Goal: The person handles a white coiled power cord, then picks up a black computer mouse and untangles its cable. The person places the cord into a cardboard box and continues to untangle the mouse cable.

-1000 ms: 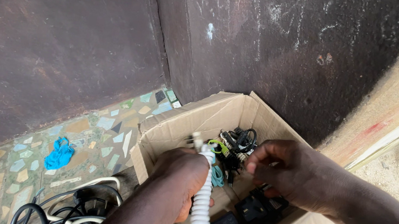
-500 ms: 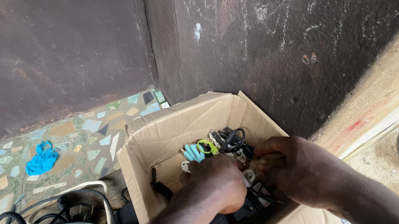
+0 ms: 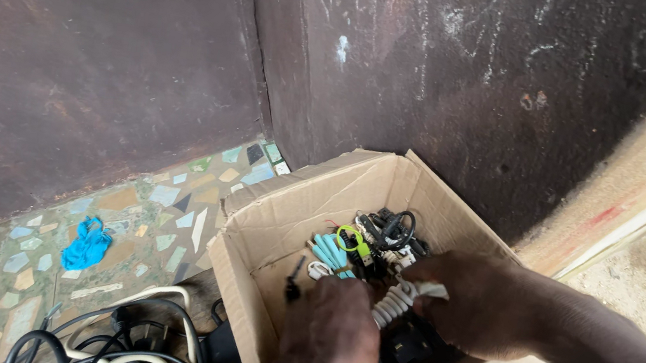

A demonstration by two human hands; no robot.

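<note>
cardboard box (image 3: pixel 267 224) sitting open on the floor by the wall | both hands working inside | right hand (image 3: pixel 481 306) gripping the white coiled cable (image 3: pixel 399 298) | left hand (image 3: pixel 330 345) pressing down, grip hidden | best keeping coils bunched, clear of tangled cables (image 3: pixel 373 242)

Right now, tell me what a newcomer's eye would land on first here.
The open cardboard box against the dark wall, holding a tangle of cables with a teal bundle. Both hands are inside it: the right hand grips a white coiled cord, the left hand beside it. A blue rag lies on the mosaic floor, left.
</note>
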